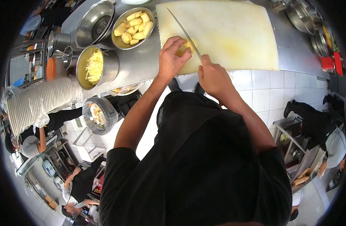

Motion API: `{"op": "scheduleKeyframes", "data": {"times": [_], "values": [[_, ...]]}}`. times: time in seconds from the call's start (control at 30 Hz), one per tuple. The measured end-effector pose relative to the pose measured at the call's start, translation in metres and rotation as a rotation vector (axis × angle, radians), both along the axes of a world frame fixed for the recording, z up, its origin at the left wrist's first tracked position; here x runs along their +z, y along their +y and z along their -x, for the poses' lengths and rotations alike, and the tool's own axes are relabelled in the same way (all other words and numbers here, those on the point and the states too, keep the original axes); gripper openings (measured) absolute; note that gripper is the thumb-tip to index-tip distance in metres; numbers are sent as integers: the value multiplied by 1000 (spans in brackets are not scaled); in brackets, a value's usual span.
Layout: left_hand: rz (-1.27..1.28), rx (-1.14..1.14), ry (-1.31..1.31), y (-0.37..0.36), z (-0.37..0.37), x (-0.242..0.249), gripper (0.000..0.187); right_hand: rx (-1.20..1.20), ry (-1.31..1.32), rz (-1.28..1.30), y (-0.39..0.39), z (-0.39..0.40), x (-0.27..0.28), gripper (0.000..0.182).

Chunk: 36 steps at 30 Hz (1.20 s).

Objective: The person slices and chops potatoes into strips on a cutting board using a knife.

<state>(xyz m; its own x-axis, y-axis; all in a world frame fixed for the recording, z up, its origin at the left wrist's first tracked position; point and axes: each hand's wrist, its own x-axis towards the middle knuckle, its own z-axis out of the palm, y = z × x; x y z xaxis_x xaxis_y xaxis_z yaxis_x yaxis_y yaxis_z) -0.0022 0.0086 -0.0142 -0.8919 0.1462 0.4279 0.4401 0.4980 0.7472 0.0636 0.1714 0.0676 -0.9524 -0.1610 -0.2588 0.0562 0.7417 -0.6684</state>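
Note:
My right hand [215,77] is wrapped round the handle of a long kitchen knife [183,31]. Its blade slants away to the far left across the white cutting board [233,22]. Curled beside the blade, my left hand [172,56] has its fingertips on a yellow potato [189,44] near the board's left side. The hand and blade partly cover the potato. Left of the board is a steel bowl [115,38] of peeled potatoes [135,28]. Closer to me, a steel pot [112,67] contains potato shreds [94,67].
An empty colander [82,32] sits at the far left. Wrapped stacked plates [44,100] line the left edge. Below the counter stands a lined waste bin [110,120]. Metal bowls [299,17] are at the far right. Several people are around the kitchen.

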Motion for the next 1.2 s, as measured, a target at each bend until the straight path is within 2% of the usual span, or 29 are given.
{"op": "scheduleKeyframes", "data": {"times": [0.1, 0.27, 0.47, 1.2], "values": [[10, -2, 19, 0, 2, -2, 27, -6, -3, -20, -3, 14, -24, 18], [13, 4, -2, 0, 0, -2, 27, -29, -85, 11, 1, 11, -8, 18], [22, 13, 9, 1, 0, -1, 26, -12, -14, 46, 7, -4, 11, 19], [5, 7, -9, 1, 0, 1, 28, 4, 21, 11, 3, -4, 14, 18]]}}
